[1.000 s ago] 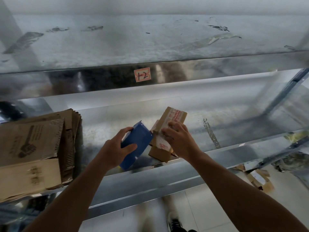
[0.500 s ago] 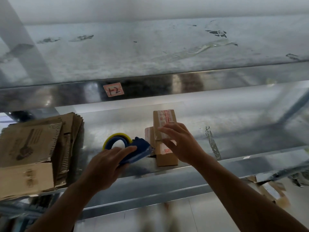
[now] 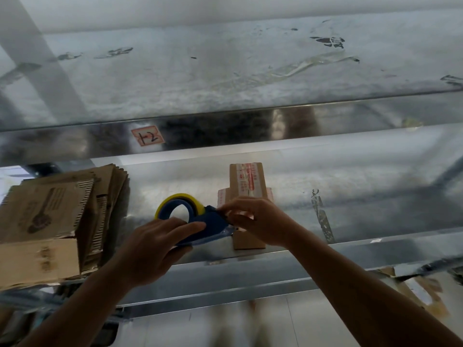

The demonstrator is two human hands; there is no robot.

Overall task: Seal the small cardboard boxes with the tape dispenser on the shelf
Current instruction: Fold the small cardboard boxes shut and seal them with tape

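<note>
Two bare forearms reach in from the bottom edge; the left hand (image 3: 155, 249) curls round the back of one blue tape dispenser (image 3: 200, 227), thumb laid along its top and the other fingers wrapped beneath, while the right hand (image 3: 258, 221) bends its fingers (image 3: 233, 209) together and pinches at the dispenser's front end, though whether a tape end sits between them cannot be told. The dispenser carries one yellow tape roll (image 3: 179, 200) and is held low over the front of the metal shelf (image 3: 363, 196). Just behind the right hand lies one small cardboard box (image 3: 246, 181), brown, long and narrow, with red-printed tape down its top; taped edges show either side of it, perhaps a second box. One stack of flattened cardboard (image 3: 50, 209) sits left, one crumpled tape strip (image 3: 322, 216) right, and one label marked 12 (image 3: 147, 137) above
</note>
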